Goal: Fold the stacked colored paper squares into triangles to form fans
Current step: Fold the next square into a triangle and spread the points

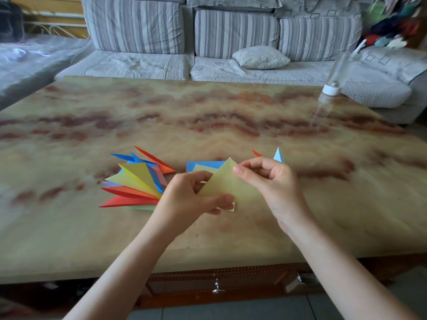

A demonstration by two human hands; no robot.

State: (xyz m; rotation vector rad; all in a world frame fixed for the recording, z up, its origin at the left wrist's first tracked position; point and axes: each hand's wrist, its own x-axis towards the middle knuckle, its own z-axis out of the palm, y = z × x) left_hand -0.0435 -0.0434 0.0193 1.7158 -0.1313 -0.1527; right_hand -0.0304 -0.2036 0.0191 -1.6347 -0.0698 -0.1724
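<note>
Yellow paper triangle [227, 183], creased: we pinch it with left hand [189, 199] and right hand [275, 183]; pointed multicoloured fan [138, 181] beside, on glossy marbled table [208, 112].

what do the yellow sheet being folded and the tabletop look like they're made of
The yellow sheet looks like thin matte paper: it holds sharp creases. The tabletop looks like polished marble or a stone-look surface, going by its red-brown veining and glossy reflections.

Soft daylight fills my view. The table [161, 227] shines faintly; far corners blur, and edges bow outward.
</note>
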